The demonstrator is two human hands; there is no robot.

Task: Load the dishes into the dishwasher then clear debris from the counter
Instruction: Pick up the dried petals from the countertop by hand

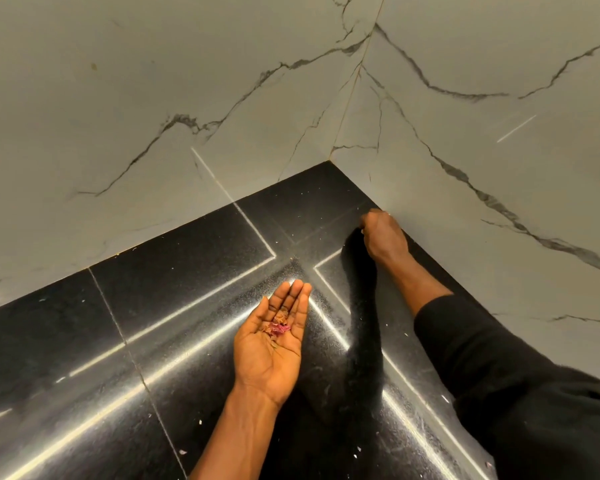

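Note:
My left hand (270, 337) lies palm up over the black counter (174, 282), fingers straight, carrying a small heap of pink and brown debris scraps (277, 328) in the palm. My right hand (383, 233) reaches into the far corner where the counter meets the right wall. Its fingers are curled and bunched near the counter's back edge; whether they pinch a scrap is hidden by the back of the hand. Small pale crumbs (200, 422) are scattered over the counter near me.
White marble-patterned walls (153, 98) meet in a corner behind the counter and close it in at the back and right. Bright light strips reflect on the glossy counter surface. A black sleeve (499, 368) covers my right forearm.

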